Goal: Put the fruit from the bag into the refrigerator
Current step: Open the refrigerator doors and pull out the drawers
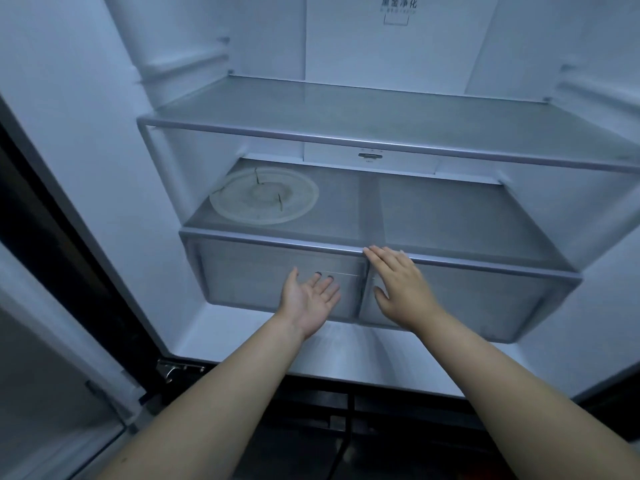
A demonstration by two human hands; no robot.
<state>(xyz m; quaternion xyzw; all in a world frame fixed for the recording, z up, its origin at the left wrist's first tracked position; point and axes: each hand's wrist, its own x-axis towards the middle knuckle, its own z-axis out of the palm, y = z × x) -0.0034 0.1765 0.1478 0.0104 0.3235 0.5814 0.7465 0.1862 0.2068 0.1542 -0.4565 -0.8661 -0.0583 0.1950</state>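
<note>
At the centre of the frame our left hand (309, 299) turns palm-up, fingers hooking into the left crisper drawer (277, 271), probably to pull it out; our right hand (401, 282) lies flat and empty on the right crisper drawer (485, 299), likely steadying. Neither fruit nor bag is in view; only a cracked round plate (263, 195) sits on the lower shelf (450, 209), upper left of the hands.

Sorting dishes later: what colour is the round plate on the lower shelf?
Translucent whitish, with dark crack-like lines; the head view shows the round plate best.
</note>
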